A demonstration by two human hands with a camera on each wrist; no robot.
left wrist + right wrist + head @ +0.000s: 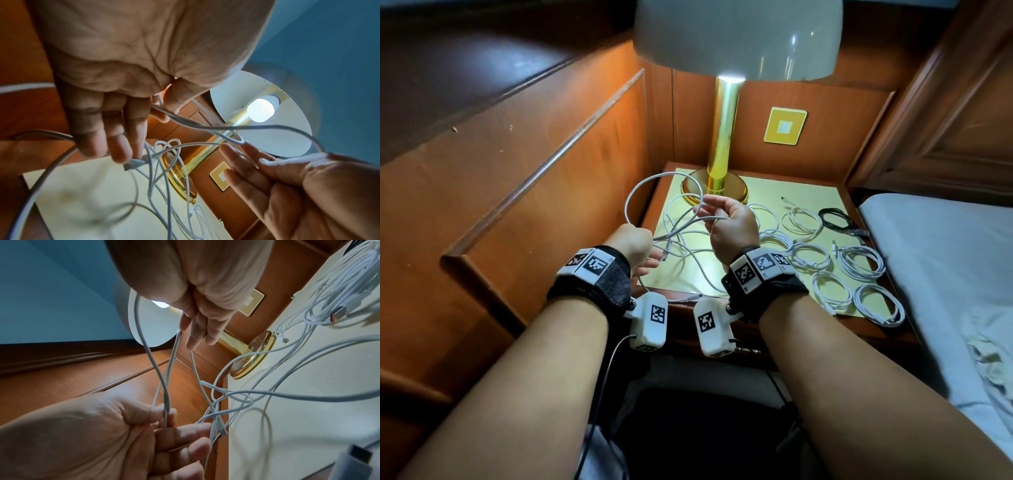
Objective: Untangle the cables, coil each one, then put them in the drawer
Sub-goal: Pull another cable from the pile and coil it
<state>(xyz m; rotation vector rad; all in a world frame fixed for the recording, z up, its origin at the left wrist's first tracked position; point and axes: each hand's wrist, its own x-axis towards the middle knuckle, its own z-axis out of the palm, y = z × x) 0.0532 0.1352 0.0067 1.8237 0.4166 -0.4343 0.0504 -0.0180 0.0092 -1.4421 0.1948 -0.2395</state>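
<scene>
A long white cable (643, 186) rises in a loop above the left side of the nightstand top (784, 193). My left hand (649, 251) grips two of its strands between thumb and curled fingers (166, 417), with a white plug (133, 164) at its fingertips. My right hand (714, 212), higher and to the right, pinches the loop's far end (178, 331). Loose strands hang down to a tangle (688, 248) on the top between the hands. The drawer is hidden behind my wrists.
Several coiled white cables (859, 262) and one coiled black cable (835, 219) lie on the right half of the top. A brass lamp base (717, 188) stands at the back. Wood panelling (544, 164) closes the left side. A bed (945, 257) adjoins the right.
</scene>
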